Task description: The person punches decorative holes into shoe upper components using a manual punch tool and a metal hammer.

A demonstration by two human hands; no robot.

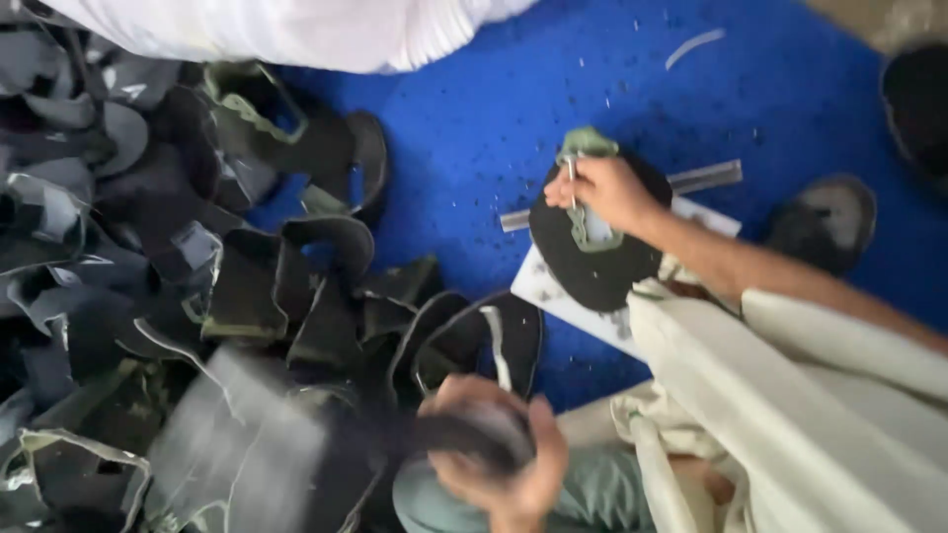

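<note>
**Right hand works black sole on white board; left hand grips blurred dark piece**

The black sole-shaped piece (592, 259) lies flat on a white board (546, 289), right of centre on the blue mat (474, 128). A grey-green strip (590, 141) runs along the sole and sticks out past its top edge.

The right hand (607, 192) rests on the top of the sole with its fingers curled tight around a thin metal tool (572, 178). The tool is pressed against the green strip. The forearm runs down to the lower right into a cream sleeve (790, 395).

A grey metal bar (706, 178) lies under or behind the sole, poking out on both sides; which of the two is unclear.

The left hand (499, 459) is at the bottom centre, fingers wrapped around a dark piece (464, 432). It is motion-blurred, so its exact shape cannot be told. The hand is well apart from the sole.

A pile of black and green cut pieces (197, 296) fills the left side, and its loose edge reaches near the left hand.

A dark shoe (825, 222) sits on the mat to the right of the board. White cloth (296, 30) runs along the top edge. Small dark scraps dot the mat.
</note>
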